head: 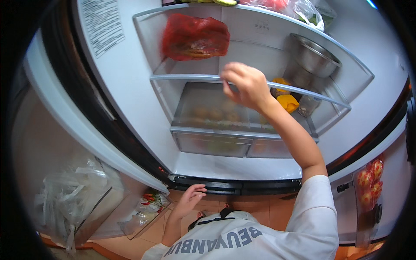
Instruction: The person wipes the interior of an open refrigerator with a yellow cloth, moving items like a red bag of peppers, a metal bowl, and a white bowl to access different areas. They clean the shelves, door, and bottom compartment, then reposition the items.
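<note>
My right hand [245, 85] reaches into the refrigerator in front of the middle shelf's edge, its fingers curled; whether they hold anything small is unclear. To its upper left, a red plastic bag [196, 37] with something inside rests on the glass shelf. Right of the hand, a stainless steel bowl [317, 55] stands on the same shelf. Below that, a yellow-lidded container [287, 103] and a clear jar [308, 104] sit on the lower shelf. My left hand [191, 200] is low, near the refrigerator's bottom sill, empty with its fingers apart.
Two translucent drawers [214, 144] lie under the lower shelf, with round items dimly visible. The left door holds plastic bags [71, 191] and red chillies [150, 197]. Red and yellow packages [370, 182] fill a right door bin. Produce bags [308, 14] stand on the top shelf.
</note>
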`<state>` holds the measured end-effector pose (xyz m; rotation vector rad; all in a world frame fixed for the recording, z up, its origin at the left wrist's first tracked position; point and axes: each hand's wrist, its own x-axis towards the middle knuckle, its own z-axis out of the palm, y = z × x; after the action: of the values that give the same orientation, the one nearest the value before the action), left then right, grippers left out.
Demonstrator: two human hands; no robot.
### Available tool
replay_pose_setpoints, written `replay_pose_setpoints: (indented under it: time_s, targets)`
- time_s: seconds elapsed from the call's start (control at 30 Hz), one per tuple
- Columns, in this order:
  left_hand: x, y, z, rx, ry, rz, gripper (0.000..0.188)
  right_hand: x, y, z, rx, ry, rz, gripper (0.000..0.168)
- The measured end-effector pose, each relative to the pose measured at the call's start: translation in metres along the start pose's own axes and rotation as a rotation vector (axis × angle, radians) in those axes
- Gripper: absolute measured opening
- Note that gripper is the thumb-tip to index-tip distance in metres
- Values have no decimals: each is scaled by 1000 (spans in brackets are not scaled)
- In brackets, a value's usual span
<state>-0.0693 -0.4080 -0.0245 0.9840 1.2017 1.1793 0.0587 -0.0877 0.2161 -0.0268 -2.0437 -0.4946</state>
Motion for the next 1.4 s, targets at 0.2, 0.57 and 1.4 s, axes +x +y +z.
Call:
replay_pose_setpoints:
  time_s: [0.2,0.57,1.4]
  targets:
    - [-3,5,30,-25,-75,11,37,100,19,89,-4,-330,542,72]
    - [-13,-21,15,-130,16,6,36,118,-35,-4,140,230,-7,28]
    - [23,18,70,-818,142,11,52,-146,-216,-29,1067,-491,970,49]
